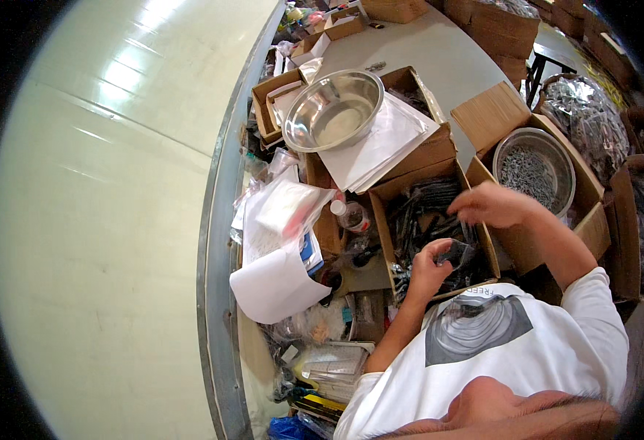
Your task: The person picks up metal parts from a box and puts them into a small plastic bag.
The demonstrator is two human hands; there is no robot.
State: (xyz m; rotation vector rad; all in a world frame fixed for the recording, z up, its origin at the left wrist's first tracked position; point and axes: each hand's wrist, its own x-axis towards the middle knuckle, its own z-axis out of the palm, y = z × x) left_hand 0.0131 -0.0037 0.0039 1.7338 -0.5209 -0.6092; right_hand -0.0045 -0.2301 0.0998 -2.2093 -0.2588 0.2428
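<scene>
Over an open cardboard box (492, 253) of dark, thin pieces, my left hand (430, 271) is closed on a small clear plastic bag (464, 254). Whatever the bag contains is too dark to make out. My right hand (489, 204) hovers just above and to the right of the bag, its fingers curled together. What those fingers hold, if anything, is hidden. Bundled black pieces (435, 192) fill the box beneath both hands. Right of my right hand, a metal bowl (569, 176) of small grey screw-like parts (525, 173) sits inside another cardboard box (595, 226).
An empty steel bowl (369, 92) rests on white paper sheets (395, 139) at the far side. A plastic bottle (352, 218), loose papers (278, 282) and bagged goods crowd the left. A large clear bag (584, 117) of parts stands far right. A pale wall (102, 257) runs along the left.
</scene>
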